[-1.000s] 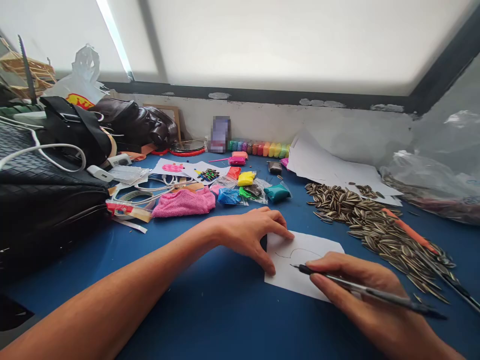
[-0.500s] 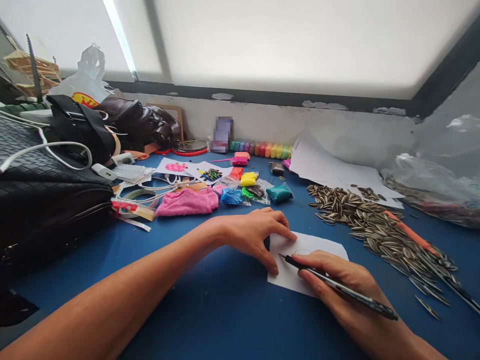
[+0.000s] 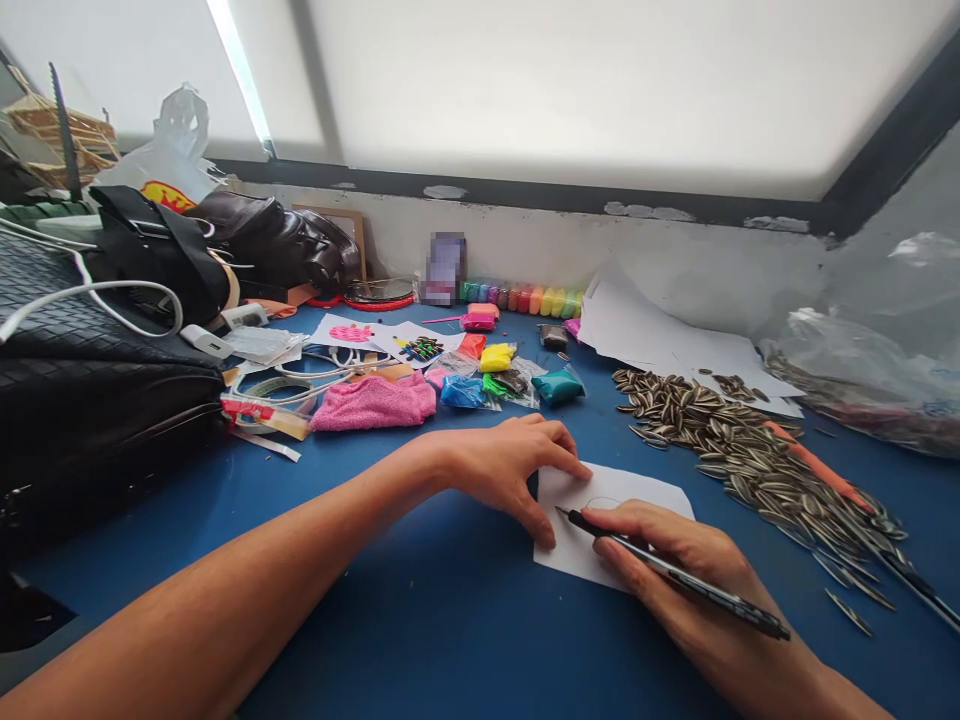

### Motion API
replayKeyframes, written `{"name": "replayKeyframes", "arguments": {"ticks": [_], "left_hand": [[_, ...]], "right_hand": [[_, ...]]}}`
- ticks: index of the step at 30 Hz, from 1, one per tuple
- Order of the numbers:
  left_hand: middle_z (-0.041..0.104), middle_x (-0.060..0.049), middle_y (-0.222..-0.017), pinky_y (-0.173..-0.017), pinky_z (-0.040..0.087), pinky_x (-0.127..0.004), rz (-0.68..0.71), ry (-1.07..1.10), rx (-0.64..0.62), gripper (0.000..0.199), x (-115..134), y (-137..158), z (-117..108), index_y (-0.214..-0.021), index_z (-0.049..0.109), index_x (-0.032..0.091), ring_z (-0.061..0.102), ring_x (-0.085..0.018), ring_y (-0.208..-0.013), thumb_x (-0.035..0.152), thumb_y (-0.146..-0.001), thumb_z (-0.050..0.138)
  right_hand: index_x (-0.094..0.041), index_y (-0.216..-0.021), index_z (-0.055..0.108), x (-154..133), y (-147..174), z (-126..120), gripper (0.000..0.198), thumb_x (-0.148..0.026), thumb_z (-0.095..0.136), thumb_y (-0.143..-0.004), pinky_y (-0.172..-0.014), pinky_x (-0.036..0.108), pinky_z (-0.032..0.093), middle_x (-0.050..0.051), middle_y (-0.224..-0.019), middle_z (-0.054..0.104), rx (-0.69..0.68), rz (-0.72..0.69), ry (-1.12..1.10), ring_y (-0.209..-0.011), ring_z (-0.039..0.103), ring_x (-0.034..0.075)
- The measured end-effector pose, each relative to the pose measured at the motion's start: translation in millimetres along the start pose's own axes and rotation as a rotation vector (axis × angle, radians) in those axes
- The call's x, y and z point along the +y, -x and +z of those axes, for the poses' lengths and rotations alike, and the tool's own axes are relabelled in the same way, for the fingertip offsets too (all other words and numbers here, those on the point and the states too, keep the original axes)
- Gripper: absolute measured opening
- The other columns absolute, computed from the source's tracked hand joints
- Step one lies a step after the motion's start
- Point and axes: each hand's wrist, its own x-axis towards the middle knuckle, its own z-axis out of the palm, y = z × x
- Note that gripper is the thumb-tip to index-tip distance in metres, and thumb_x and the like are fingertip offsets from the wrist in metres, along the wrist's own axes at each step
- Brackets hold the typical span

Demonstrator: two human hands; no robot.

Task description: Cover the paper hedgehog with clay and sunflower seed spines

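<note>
A small sheet of white paper (image 3: 652,485) lies on the blue tabletop in front of me, with part of a thin curved pencil-like line on it. My left hand (image 3: 517,470) rests at the sheet's left edge, thumb and fingers spread apart, their tips pressing the paper down. In my right hand (image 3: 675,560) is a black pen (image 3: 697,585), pinched between thumb and fingers. Its tip points left and is at the paper's surface, close to my left thumb; whether it touches cannot be made out. My right hand covers the lower right of the sheet.
Striped sunflower seeds (image 3: 750,450) are heaped at the right, with an orange-handled tool (image 3: 817,465) on them. Behind lie white sheets (image 3: 652,335). Coloured clay packets (image 3: 559,386), a pink cloth (image 3: 375,402) and white cables (image 3: 300,380) lie beyond my left arm. A black bag (image 3: 97,430) stands left.
</note>
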Motion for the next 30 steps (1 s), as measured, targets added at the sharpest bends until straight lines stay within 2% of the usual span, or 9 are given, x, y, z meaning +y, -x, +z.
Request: {"name": "replayKeyframes", "arguments": {"ticks": [11, 16, 23, 28, 30], "left_hand": [[0.047, -0.007, -0.135, -0.105, 0.035, -0.033, -0.006, 0.007, -0.003, 0.068, 0.3, 0.4, 0.9, -0.135, 0.057, 0.021, 0.041, -0.025, -0.125, 0.039, -0.073, 0.079], [0.047, -0.007, -0.134, -0.105, 0.035, -0.032, -0.010, 0.009, -0.007, 0.068, 0.4, 0.1, 0.7, -0.134, 0.057, 0.020, 0.042, -0.024, -0.124, 0.038, -0.073, 0.079], [0.046, -0.007, -0.135, -0.105, 0.035, -0.032, -0.008, 0.020, -0.007, 0.069, -1.7, 0.0, 1.4, -0.136, 0.056, 0.020, 0.041, -0.024, -0.124, 0.038, -0.073, 0.079], [0.047, -0.007, -0.132, -0.106, 0.035, -0.032, -0.006, 0.028, -0.002, 0.068, -0.9, 0.8, 1.5, -0.135, 0.057, 0.021, 0.041, -0.024, -0.124, 0.037, -0.073, 0.080], [0.047, -0.007, -0.132, -0.106, 0.034, -0.032, -0.016, 0.024, -0.004, 0.067, 0.8, 0.8, 0.9, -0.134, 0.058, 0.021, 0.041, -0.024, -0.124, 0.036, -0.072, 0.080]], "right_hand": [[-0.025, -0.102, 0.075, 2.5, 2.0, -4.8, 0.020, -0.029, 0.059, -0.091, -0.075, 0.019, 0.058, 0.003, -0.101, 0.078, -0.009, -0.050, 0.043, -0.088, 0.074, 0.015], [-0.027, -0.098, 0.075, 1.9, 1.8, -6.8, 0.018, -0.026, 0.059, -0.090, -0.067, 0.016, 0.056, -0.001, -0.091, 0.078, -0.031, -0.048, 0.041, -0.078, 0.073, 0.012], [-0.028, -0.088, 0.075, 2.3, 1.9, -9.7, 0.017, -0.027, 0.058, -0.088, -0.058, 0.016, 0.055, -0.003, -0.081, 0.076, -0.030, 0.044, 0.026, -0.068, 0.071, 0.012], [-0.027, -0.093, 0.074, 0.7, -0.9, -7.1, 0.017, -0.028, 0.058, -0.087, -0.057, 0.018, 0.056, 0.000, -0.091, 0.076, 0.005, 0.092, -0.085, -0.072, 0.070, 0.014], [-0.025, -0.089, 0.072, -3.9, -5.0, -6.0, 0.016, -0.030, 0.057, -0.087, -0.051, 0.019, 0.054, 0.000, -0.081, 0.073, 0.052, 0.093, -0.098, -0.062, 0.066, 0.013]]}}
